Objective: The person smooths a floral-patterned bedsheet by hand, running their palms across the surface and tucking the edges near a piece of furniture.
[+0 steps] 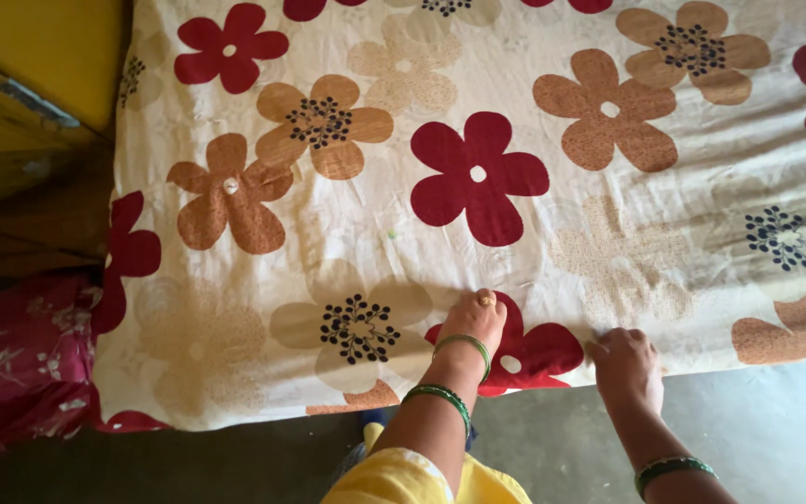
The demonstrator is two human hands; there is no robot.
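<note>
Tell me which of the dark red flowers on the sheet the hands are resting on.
The dark red flower at the sheet's near edge: the left hand lies on its upper left petal, the right hand beside its right petal. The other red flowers lie farther up, untouched.

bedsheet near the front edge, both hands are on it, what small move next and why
Probably a sweep of the left hand outward toward the near left corner. Both hands press the flowered bedsheet close together at the front edge, the right hand beside a dark red flower, while faint creases show to the left of them and the sheet hangs uneven at that corner.
</note>
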